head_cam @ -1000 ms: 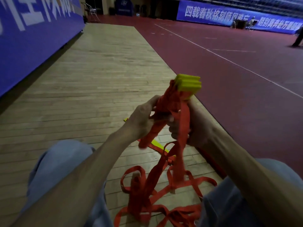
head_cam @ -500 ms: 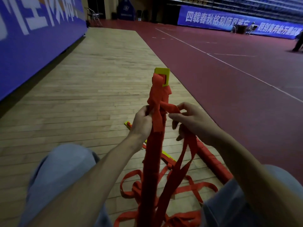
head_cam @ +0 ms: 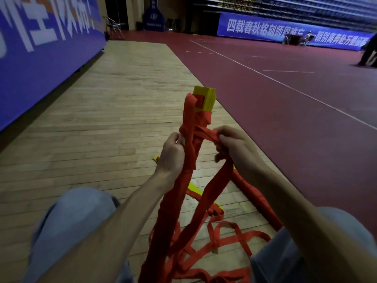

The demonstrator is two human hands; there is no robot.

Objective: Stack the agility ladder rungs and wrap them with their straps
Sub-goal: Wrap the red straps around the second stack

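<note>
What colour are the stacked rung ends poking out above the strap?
Yellow rung ends, head view.

Left of the upright rung bundle [head_cam: 184, 160] — bare wooden floor [head_cam: 102, 129], open out to the blue banner wall [head_cam: 40, 64]. Right of the bundle, blocked close by a taut strap [head_cam: 206, 135] and a wrapped roll [head_cam: 253, 193] on the floor. Below the bundle — tangled loose straps [head_cam: 224, 240] between both knees.

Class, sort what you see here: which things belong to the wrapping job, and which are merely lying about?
Part of the job:
stacked yellow rungs
red strap being wound
left hand
right hand
loose straps on the floor

Lying about:
blue banner
folding chair
</note>
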